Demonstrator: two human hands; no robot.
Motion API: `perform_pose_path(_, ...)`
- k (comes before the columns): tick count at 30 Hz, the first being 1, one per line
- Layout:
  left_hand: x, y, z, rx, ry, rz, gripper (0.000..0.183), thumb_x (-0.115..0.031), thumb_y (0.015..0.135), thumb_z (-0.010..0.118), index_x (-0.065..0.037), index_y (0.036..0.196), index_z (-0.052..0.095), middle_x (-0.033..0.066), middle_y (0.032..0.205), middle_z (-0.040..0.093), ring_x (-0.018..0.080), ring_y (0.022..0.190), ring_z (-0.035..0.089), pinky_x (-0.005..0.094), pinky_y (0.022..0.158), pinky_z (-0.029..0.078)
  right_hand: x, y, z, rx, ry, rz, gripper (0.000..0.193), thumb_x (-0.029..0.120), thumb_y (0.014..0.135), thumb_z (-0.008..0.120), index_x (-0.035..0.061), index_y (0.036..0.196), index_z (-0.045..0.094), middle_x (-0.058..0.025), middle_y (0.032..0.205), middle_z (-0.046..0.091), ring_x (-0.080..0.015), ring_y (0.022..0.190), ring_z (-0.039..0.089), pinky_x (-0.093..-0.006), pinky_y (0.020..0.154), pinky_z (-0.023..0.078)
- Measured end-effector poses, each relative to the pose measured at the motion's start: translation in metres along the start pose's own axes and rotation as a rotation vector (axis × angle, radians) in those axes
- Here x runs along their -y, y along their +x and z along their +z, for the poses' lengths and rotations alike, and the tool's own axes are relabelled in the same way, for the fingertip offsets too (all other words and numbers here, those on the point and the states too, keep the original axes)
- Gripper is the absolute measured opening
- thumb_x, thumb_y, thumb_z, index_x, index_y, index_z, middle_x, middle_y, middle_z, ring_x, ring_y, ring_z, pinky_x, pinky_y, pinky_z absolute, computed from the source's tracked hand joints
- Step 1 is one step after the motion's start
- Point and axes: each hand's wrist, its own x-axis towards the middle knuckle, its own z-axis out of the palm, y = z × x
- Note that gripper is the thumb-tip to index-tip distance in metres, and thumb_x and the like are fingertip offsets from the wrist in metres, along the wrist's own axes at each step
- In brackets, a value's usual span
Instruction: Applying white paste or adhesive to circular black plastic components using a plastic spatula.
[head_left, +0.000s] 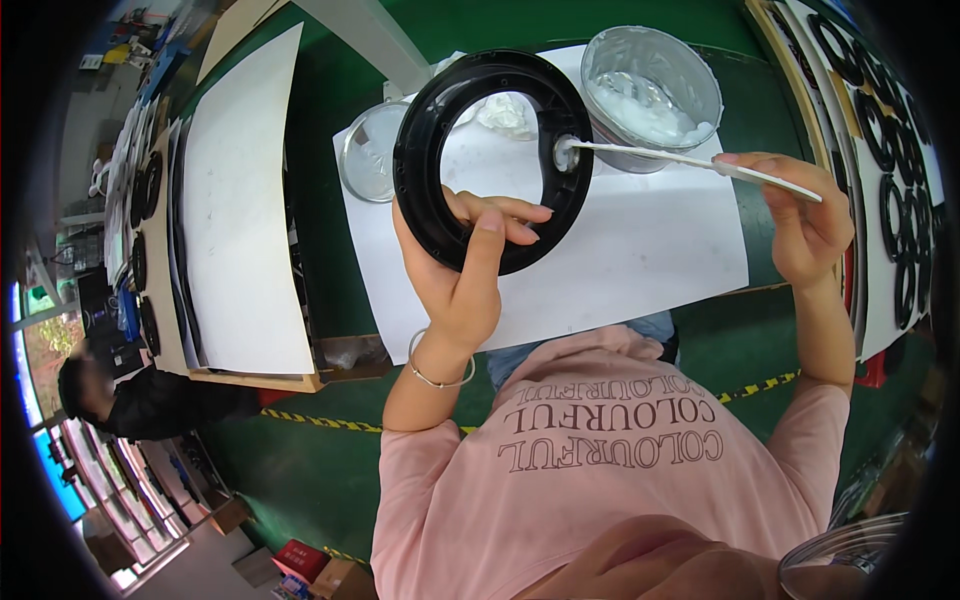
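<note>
A black plastic ring [425, 160] is held up over the white paper, with my left hand [475, 255] closed round its near edge, the fingers reaching through the opening. My right hand [800, 215] pinches the flat end of a thin white brush or spatula [690, 158]; the exact kind is hard to make out. Its far tip touches a round recess on the ring's right side, where whitish paste [566, 155] sits. Just behind the tool stands a clear plastic tub [655, 85] with white grease-like paste smeared inside.
White paper [640, 250] covers the green table. A round clear lid [370, 150] and crumpled white tissue [505, 115] lie behind the ring. Stacked boards with black rings flank me at left [240, 210] and right [880, 200]. Another person [150, 400] is at far left.
</note>
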Motion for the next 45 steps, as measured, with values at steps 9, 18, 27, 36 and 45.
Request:
perform_pose_path(9, 0.004, 0.001, 0.0, 0.014, 0.008, 0.029, 0.021, 0.004, 0.084, 0.041, -0.001, 0.1, 0.027, 0.0118, 0.062, 0.053, 0.0283, 0.067, 0.061, 0.0333, 0.065, 0.048, -0.006, -0.012, 0.025, -0.232, 0.255, 0.331, 0.021, 0.005, 0.082, 0.054, -0.0041, 0.101, 0.051, -0.0106, 0.091, 0.06, -0.0146, 0.074, 0.059, -0.0224, 0.07, 0.046)
perform_pose_path(18, 0.012, 0.002, -0.001, -0.046, -0.058, -0.019, 0.018, 0.003, 0.084, 0.041, -0.002, 0.096, 0.028, 0.0121, 0.063, 0.054, 0.0285, 0.068, 0.061, 0.0346, 0.067, 0.047, -0.009, -0.016, 0.045, -0.496, 1.034, 0.877, 0.04, 0.018, 0.088, 0.047, -0.0009, 0.121, 0.036, -0.0108, 0.103, 0.055, -0.0159, 0.088, 0.057, -0.0272, 0.074, 0.048)
perform_pose_path(27, 0.01, 0.0, -0.005, -0.206, -0.268, -0.153, 0.012, 0.001, 0.082, 0.043, -0.005, 0.088, 0.035, 0.0115, 0.061, 0.053, 0.0304, 0.065, 0.06, 0.0366, 0.066, 0.047, -0.012, -0.04, 0.013, 0.156, -0.754, -0.311, 0.018, 0.001, 0.074, 0.053, 0.0014, 0.09, 0.061, -0.0127, 0.094, 0.062, -0.0283, 0.088, 0.06, -0.036, 0.078, 0.048)
perform_pose_path(36, 0.01, 0.0, -0.007, -0.208, -0.283, -0.155, 0.013, 0.001, 0.081, 0.044, -0.005, 0.09, 0.036, 0.0099, 0.061, 0.052, 0.0305, 0.066, 0.06, 0.0374, 0.067, 0.046, 0.012, -0.101, -0.004, -0.345, -0.435, 0.154, 0.015, 0.001, 0.083, 0.048, -0.0047, 0.094, 0.057, -0.0212, 0.097, 0.058, -0.0318, 0.093, 0.057, -0.0374, 0.084, 0.045)
perform_pose_path(45, 0.005, -0.007, -0.004, -0.214, -0.288, -0.172, 0.014, 0.001, 0.081, 0.044, -0.005, 0.092, 0.036, 0.0098, 0.061, 0.051, 0.0295, 0.067, 0.059, 0.0377, 0.068, 0.045, -0.02, -0.074, 0.043, -0.79, 0.878, 1.006, 0.032, 0.012, 0.086, 0.05, -0.0007, 0.115, 0.043, -0.0079, 0.106, 0.055, -0.015, 0.098, 0.054, -0.0288, 0.085, 0.044)
